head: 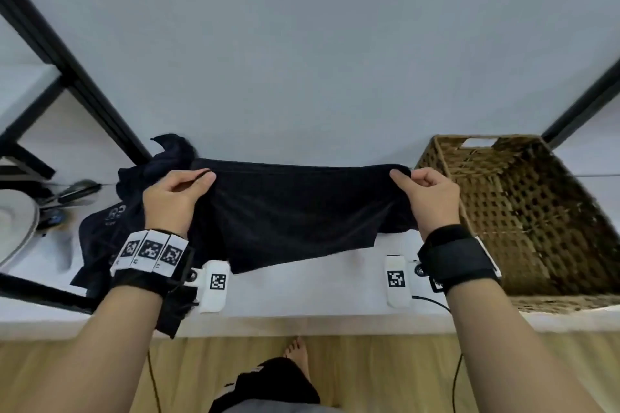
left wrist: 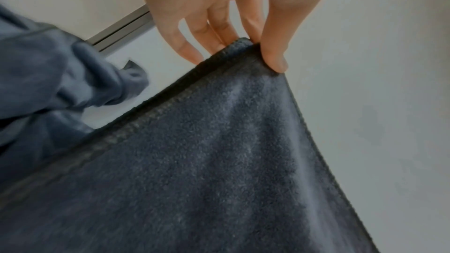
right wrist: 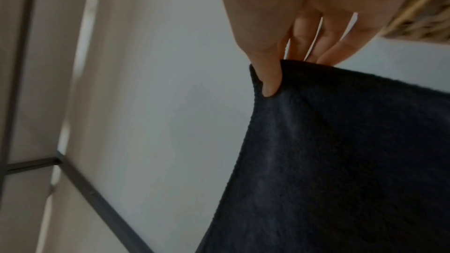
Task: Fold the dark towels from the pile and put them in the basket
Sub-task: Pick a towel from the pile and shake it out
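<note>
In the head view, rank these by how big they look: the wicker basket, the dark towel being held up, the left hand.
1. wicker basket and held dark towel: similar apparent area, too close to rank.
2. left hand: clearly smallest, pinching the towel's top corner.

Dark navy towel [head: 302, 211] (plain), brown lattice-woven basket [head: 536, 211]
</note>
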{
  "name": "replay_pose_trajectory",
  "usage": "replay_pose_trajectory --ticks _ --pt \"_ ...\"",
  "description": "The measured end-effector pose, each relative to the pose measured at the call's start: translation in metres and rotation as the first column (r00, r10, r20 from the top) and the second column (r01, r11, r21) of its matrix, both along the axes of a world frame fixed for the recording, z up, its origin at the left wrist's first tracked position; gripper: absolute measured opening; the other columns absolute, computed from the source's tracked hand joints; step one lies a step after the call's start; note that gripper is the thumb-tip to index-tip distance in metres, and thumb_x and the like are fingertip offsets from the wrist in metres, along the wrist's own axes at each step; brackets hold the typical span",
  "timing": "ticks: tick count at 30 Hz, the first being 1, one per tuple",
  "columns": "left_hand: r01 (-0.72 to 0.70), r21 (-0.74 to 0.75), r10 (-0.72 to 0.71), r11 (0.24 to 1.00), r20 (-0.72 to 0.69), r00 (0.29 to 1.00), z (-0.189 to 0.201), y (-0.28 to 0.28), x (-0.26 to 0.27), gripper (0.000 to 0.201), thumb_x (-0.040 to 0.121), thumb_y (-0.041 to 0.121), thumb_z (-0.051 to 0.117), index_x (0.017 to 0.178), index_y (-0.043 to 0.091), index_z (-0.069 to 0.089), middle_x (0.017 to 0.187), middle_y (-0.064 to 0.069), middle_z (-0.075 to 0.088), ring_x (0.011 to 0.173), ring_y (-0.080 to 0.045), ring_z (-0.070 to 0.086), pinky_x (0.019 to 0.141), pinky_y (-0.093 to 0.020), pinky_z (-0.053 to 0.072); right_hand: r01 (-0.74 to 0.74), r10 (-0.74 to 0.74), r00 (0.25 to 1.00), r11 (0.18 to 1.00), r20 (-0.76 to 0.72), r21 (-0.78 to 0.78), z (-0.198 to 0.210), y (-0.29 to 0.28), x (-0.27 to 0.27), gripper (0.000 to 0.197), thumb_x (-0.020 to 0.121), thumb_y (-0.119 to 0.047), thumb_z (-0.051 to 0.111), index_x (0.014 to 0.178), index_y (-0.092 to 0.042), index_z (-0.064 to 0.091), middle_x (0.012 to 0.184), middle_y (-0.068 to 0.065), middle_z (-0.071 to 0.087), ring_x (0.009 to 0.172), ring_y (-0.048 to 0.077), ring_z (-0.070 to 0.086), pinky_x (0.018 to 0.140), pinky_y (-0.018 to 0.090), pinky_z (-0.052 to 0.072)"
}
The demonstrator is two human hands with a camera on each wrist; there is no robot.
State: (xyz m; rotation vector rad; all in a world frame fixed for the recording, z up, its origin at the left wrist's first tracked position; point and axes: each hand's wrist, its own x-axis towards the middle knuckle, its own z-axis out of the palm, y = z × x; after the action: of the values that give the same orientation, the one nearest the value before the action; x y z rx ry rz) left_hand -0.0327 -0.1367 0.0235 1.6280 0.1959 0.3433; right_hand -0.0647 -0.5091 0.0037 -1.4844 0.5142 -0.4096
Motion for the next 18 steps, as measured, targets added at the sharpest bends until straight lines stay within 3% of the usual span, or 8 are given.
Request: replay_pose_trajectory --ticks 2,4,7,12,18 --pt "-0.008 0.042 0.005 0.999 0.066 0.998 0.029 -0.004 0.001 0.02 0.075 0.015 0.08 0.072 0.034 0.077 0.077 0.013 0.074 0.077 0.0 0.067 0.077 -0.015 0.05 0.006 -0.006 0.998 1.0 0.061 -0.009 0.028 -0.002 -0.004 0.024 0.072 -0.02 0.086 0.062 -0.023 0.065 0.061 -0.008 0.066 0.058 0.006 0.059 0.061 0.022 0.05" --pt "-0.04 0.101 0.027 0.994 0.126 0.992 0.058 -0.006 0.002 0.023 0.078 0.016 0.078 0.067 0.035 0.073 0.072 0.013 0.071 0.071 0.002 0.064 0.074 -0.017 0.049 -0.002 0.005 0.989 1.0 0.145 -0.02 0.056 -0.004 -0.005 0.023 0.072 -0.022 0.086 0.06 -0.025 0.066 0.065 -0.005 0.068 0.062 0.008 0.06 0.062 0.022 0.051" --pt "-0.084 0.21 0.041 0.974 0.2 0.979 0.097 -0.009 0.004 0.019 0.08 0.024 0.074 0.068 0.035 0.065 0.076 0.006 0.067 0.072 -0.006 0.06 0.074 -0.028 0.049 0.009 0.011 0.972 0.996 0.237 -0.084 0.092 -0.008 -0.005 0.017 0.07 -0.035 0.083 0.066 -0.026 0.068 0.067 -0.008 0.07 0.065 0.005 0.064 0.063 0.017 0.05" --pt "-0.109 0.31 0.03 0.945 0.249 0.968 0.137 -0.009 -0.004 0.008 0.075 0.036 0.071 0.071 0.038 0.065 0.077 -0.013 0.064 0.066 -0.015 0.054 0.072 -0.039 0.05 0.045 0.003 0.968 0.981 0.25 -0.188 0.126 -0.015 -0.006 0.026 0.062 -0.054 0.078 0.076 -0.034 0.072 0.078 -0.009 0.074 0.079 0.01 0.07 0.077 0.032 0.057" --pt "-0.077 0.33 -0.007 0.941 0.246 0.969 0.151 -0.005 -0.014 0.017 0.082 0.027 0.071 0.069 0.033 0.061 0.083 -0.006 0.067 0.078 -0.017 0.06 0.081 -0.038 0.05 0.058 -0.015 0.975 0.981 0.22 -0.187 0.133 -0.012 -0.019 0.027 0.065 -0.042 0.083 0.084 -0.027 0.07 0.08 -0.008 0.072 0.081 0.01 0.07 0.082 0.034 0.058"
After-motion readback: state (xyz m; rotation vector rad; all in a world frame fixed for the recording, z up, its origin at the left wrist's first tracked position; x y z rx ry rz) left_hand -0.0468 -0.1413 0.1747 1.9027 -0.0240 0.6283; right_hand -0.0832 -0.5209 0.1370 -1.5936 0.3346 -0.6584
